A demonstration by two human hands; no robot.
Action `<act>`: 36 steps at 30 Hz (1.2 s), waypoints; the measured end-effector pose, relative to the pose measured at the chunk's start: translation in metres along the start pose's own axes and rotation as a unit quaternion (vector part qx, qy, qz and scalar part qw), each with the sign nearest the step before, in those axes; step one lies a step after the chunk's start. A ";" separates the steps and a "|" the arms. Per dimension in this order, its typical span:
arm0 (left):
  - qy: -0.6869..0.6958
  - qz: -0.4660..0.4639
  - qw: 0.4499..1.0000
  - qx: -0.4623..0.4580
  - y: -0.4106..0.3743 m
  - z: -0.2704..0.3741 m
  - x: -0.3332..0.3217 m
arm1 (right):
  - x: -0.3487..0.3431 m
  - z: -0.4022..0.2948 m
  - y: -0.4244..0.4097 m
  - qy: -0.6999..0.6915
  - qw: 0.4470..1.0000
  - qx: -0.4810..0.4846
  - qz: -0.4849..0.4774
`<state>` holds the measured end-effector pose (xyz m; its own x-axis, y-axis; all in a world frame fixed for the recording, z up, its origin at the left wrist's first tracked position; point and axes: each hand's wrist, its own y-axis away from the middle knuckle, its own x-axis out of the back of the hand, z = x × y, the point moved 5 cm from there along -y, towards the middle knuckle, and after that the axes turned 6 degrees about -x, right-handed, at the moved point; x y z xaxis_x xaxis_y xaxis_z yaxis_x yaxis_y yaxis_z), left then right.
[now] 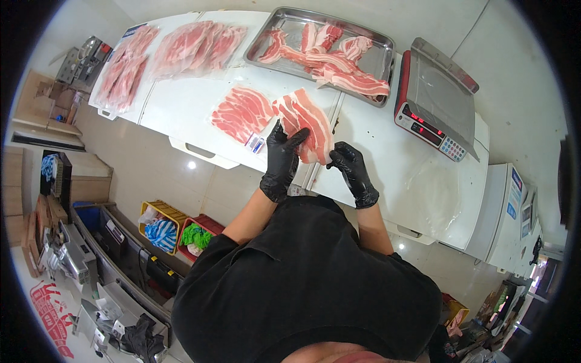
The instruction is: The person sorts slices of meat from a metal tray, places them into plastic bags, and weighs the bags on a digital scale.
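Slices of raw pork belly (pixel 308 125) are held up over the white worktop. My left hand (pixel 285 152), in a black glove, grips their left side with the thumb on top. My right hand (pixel 350 168), gloved too, pinches their lower right corner. Just left of them lies a flat packet of pork belly slices (pixel 243 113) with a small printed label (pixel 255 143) at its lower edge. Behind my hands stands a metal tray (pixel 290 68) with loose strips of pork belly (pixel 340 68) in it.
Filled clear bags of sliced meat (pixel 195 47) lie at the back left, with more meat packets (pixel 125 72) beyond. A red digital scale (pixel 435 100) stands at the right. Clear plastic film or bags (pixel 431 195) lie before it. Freezer handles (pixel 204 153) jut from the front edge.
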<state>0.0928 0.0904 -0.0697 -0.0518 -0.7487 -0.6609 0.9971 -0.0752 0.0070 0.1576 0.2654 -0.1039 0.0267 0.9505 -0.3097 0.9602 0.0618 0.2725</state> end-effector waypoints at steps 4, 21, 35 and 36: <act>0.019 0.005 1.000 0.003 0.002 0.001 -0.003 | -0.004 -0.002 0.000 0.038 0.999 0.011 -0.012; -0.595 -0.161 0.722 -0.313 -0.011 0.018 0.037 | -0.016 0.002 0.006 0.121 0.993 -0.001 -0.004; 0.066 0.016 0.965 0.252 0.024 0.010 -0.037 | -0.065 -0.047 0.008 -0.298 0.947 0.016 -0.122; 0.031 0.020 0.974 0.223 0.021 -0.001 -0.026 | -0.070 -0.043 0.004 -0.357 0.919 0.030 -0.163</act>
<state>0.1154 0.1092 -0.0529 0.0032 -0.7160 -0.6981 0.8744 -0.3368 0.3494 0.1472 0.2125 -0.0417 -0.1088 0.4409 -0.8909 0.9625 0.2707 0.0164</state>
